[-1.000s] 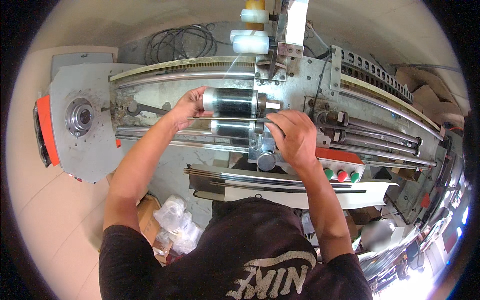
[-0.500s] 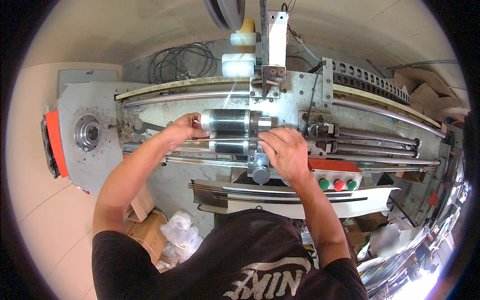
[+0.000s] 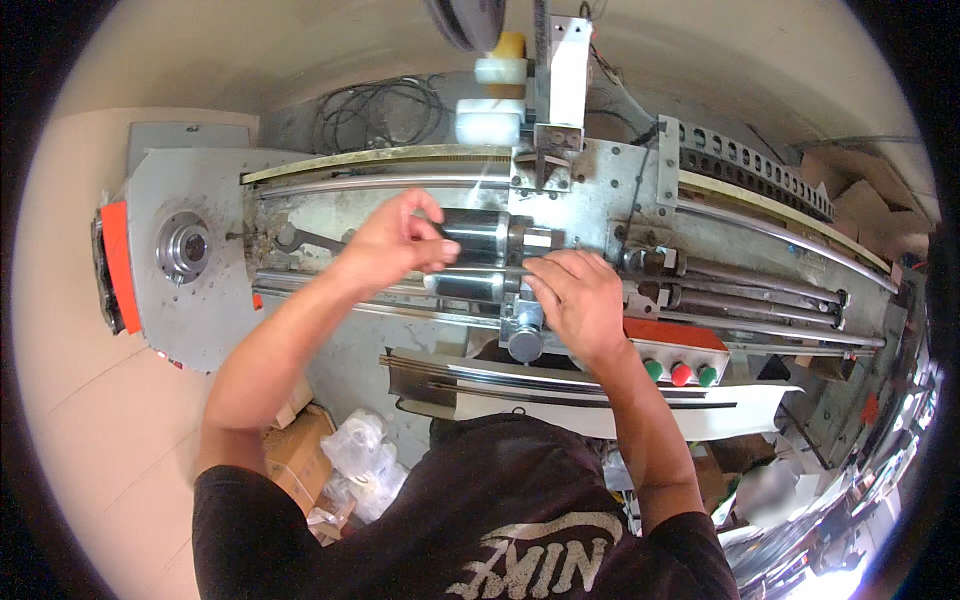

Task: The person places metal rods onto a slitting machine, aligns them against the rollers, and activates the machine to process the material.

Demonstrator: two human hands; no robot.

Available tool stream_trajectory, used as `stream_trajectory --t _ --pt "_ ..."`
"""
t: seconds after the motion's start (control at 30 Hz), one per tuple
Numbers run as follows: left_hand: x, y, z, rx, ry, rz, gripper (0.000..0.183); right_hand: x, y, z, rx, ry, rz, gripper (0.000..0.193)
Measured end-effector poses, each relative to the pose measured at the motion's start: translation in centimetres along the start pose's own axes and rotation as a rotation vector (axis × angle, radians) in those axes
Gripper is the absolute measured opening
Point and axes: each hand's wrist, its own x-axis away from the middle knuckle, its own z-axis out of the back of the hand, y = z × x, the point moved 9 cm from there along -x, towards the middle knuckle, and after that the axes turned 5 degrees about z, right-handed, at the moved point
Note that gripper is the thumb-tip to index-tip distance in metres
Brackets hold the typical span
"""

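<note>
Two dark, shiny rollers with silver end bands lie side by side on the machine: the far roller (image 3: pixel 475 232) and the near roller (image 3: pixel 470 288). A thin metal rod (image 3: pixel 490 268) runs left to right along the line between them. My right hand (image 3: pixel 577 295) pinches the rod near the rollers' right ends, beside a metal clamp block (image 3: pixel 525 318). My left hand (image 3: pixel 395 240) is curled at the rollers' left ends, thumb and fingers drawn together near the rod. Whatever its fingertips hold is hidden.
A control box (image 3: pixel 675 350) with green and red buttons sits right of my right forearm. Nearer me, a white tray (image 3: pixel 600 412) carries several thin dark rods. A wrench (image 3: pixel 310 240) lies left of my left hand. White rollers (image 3: pixel 490 122) stand at the back.
My left hand has risen from the rollers' left ends and turned, its fingers curling closer over the rod. My right hand stays on the rod. The whole view has shifted slightly.
</note>
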Motion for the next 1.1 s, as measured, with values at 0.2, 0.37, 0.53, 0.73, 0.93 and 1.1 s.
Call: stream_trajectory --t 0.2,0.37,0.53,0.73,0.93,1.1 --pt "1.6 -0.5 -6.5 0.212 0.026 -0.082 0.037 -0.1 -0.1 0.0 0.004 0.024 0.029 0.022" --pt "3.4 -4.6 -7.7 0.321 0.210 -0.146 0.030 0.0 -0.2 0.2 -0.002 0.030 0.025 0.021" --pt "4.9 -6.6 -6.4 0.366 0.341 -0.218 0.027 -0.1 -0.5 0.6 -0.014 0.026 0.000 0.020" --pt "5.6 -5.7 -6.1 0.096 0.470 -0.238 0.036 -0.1 -0.5 0.8 -0.058 0.047 -0.010 0.019" --pt "6.8 -2.5 -6.8 -0.306 0.667 -0.517 0.030 0.1 -0.6 0.9 -0.047 0.031 -0.007 0.018" --pt "7.8 0.3 -7.9 -0.903 0.772 -0.683 0.026 0.0 -0.6 1.1 -0.057 0.073 -0.001 0.017"
